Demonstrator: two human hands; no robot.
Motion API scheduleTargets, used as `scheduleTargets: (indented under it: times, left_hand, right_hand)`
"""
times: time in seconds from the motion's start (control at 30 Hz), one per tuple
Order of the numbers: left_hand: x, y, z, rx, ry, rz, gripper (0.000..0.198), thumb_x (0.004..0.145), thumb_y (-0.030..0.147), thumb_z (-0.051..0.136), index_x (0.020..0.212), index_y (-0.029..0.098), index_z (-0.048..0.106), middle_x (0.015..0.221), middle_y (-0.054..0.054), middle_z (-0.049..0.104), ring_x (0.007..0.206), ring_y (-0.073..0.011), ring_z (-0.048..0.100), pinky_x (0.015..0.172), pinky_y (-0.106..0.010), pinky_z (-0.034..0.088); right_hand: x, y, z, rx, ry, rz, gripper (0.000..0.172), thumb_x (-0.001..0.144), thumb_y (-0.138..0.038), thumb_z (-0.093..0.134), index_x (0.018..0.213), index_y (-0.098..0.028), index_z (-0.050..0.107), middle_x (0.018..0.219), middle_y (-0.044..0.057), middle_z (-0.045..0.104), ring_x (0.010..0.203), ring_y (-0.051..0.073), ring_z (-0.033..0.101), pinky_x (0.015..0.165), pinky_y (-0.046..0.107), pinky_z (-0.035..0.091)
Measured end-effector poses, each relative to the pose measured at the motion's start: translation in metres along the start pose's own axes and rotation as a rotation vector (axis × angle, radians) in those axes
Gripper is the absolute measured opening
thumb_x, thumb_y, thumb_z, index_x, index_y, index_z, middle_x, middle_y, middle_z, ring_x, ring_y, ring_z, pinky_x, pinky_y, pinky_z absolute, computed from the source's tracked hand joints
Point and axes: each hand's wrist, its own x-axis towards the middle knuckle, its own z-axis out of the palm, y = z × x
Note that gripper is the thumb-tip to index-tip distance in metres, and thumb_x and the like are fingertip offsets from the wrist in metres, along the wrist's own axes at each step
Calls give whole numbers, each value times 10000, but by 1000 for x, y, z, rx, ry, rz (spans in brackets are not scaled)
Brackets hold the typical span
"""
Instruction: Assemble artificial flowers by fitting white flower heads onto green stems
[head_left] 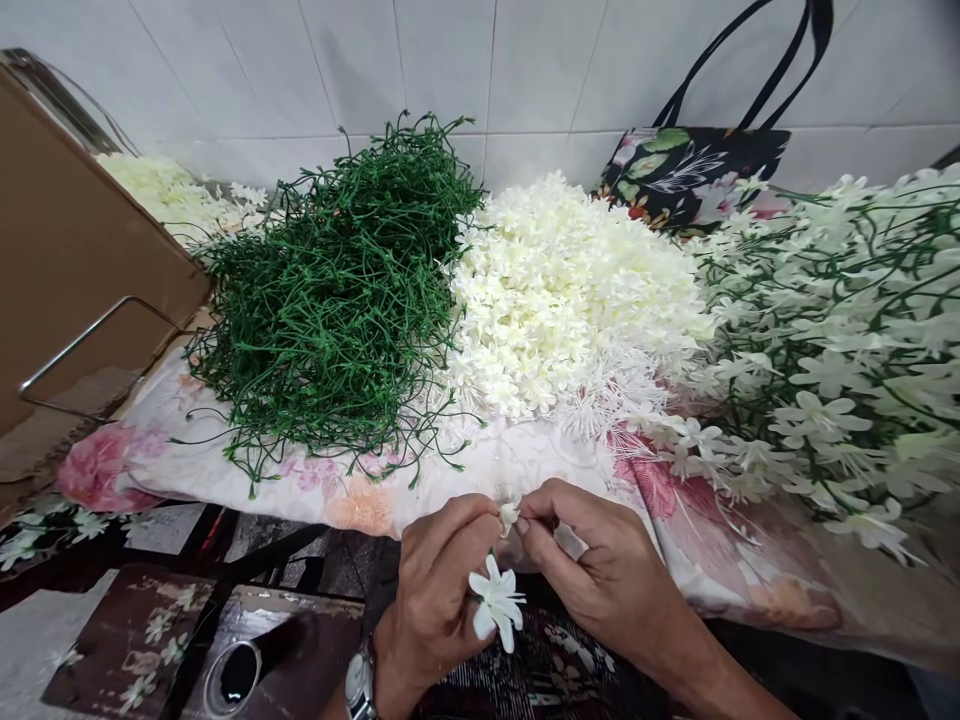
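My left hand (442, 575) is closed, with an open white artificial flower (498, 603) hanging below its fingers on a green stem that is mostly hidden. Between the fingertips of both hands sits a small cream blossom (509, 516). My right hand (600, 565) pinches at this blossom from the right side. Beyond my hands, on a floral cloth (517, 450), lie a tangled heap of green plastic stems (337, 300) and a heap of loose cream-white blossoms (570, 280). Thin white stamens (611, 395) lie at the near edge of the blossom heap.
Finished-looking white flower sprays (840, 380) are piled at the right. A black floral bag (697, 170) leans on the tiled wall (442, 60). A cardboard box (82, 250) stands at the left. Lower left, a cup with dark contents (232, 675) rests on a brown surface.
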Motion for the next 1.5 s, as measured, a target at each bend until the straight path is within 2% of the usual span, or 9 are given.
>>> scheduleTargets:
  times: [0.23, 0.37, 0.53, 0.7, 0.83, 0.97, 1.17, 1.33, 1.5]
  left_hand:
    - [-7, -1, 0, -33, -26, 17, 147, 881, 163, 418, 939, 143, 551, 821, -94, 640, 705, -166, 616, 603, -255, 479]
    - [-6, 0, 5, -122, 1, -52, 102, 833, 113, 478, 898, 161, 540, 797, -75, 622, 741, -176, 602, 632, -271, 480]
    - [3, 3, 9, -346, 110, -297, 123, 789, 65, 520, 792, 180, 563, 711, -8, 594, 644, -124, 567, 574, -217, 454]
    - [0, -1, 14, -577, 134, -596, 96, 818, 202, 563, 741, 164, 605, 694, -13, 602, 632, -133, 561, 569, -230, 449]
    - [-7, -6, 19, -611, 161, -692, 138, 806, 273, 593, 741, 155, 623, 720, -31, 629, 636, -145, 569, 582, -253, 461]
    - [-6, -6, 20, -596, 178, -658, 119, 809, 251, 590, 744, 158, 628, 712, -28, 623, 659, -150, 574, 597, -258, 461]
    - [8, 0, 13, -483, 130, -434, 109, 802, 152, 538, 711, 175, 594, 704, -20, 618, 686, -150, 584, 616, -253, 465]
    - [11, -1, 9, -374, 33, -287, 143, 803, 102, 491, 701, 175, 561, 719, -37, 601, 688, -157, 574, 606, -268, 455]
    - [7, -6, 8, -410, -45, -186, 142, 813, 66, 486, 767, 180, 558, 734, -37, 599, 743, -166, 589, 640, -275, 462]
  right_hand:
    - [-2, 0, 0, 26, -5, 50, 169, 817, -135, 459, 663, -168, 521, 557, -39, 518, 483, 66, 459, 473, 180, 369]
    - [-3, 0, -1, 77, -42, 133, 163, 815, -156, 471, 677, -170, 556, 557, -37, 541, 489, 74, 482, 481, 184, 388]
    - [-3, 0, 1, 78, -28, 173, 143, 794, -150, 483, 686, -167, 575, 577, -29, 564, 513, 82, 504, 502, 195, 397]
    - [0, -2, 1, 81, -20, 196, 139, 771, -135, 477, 659, -165, 553, 559, -38, 529, 504, 73, 462, 488, 190, 374]
    - [5, -5, 0, 113, -43, 235, 131, 740, -136, 476, 627, -161, 537, 519, -48, 496, 465, 62, 426, 443, 178, 333]
    - [8, -5, -2, 173, -99, 313, 139, 724, -151, 483, 593, -157, 531, 492, -49, 488, 451, 59, 424, 425, 169, 317]
    - [6, 2, -2, 271, -180, 420, 133, 737, -172, 481, 630, -152, 558, 523, -41, 520, 481, 61, 430, 438, 164, 331]
    - [4, 8, 1, 333, -203, 454, 124, 733, -177, 487, 625, -147, 541, 524, -44, 504, 481, 55, 416, 440, 159, 330]
    - [3, 8, 2, 332, -201, 443, 123, 736, -161, 468, 627, -155, 525, 531, -52, 487, 494, 54, 409, 452, 160, 331]
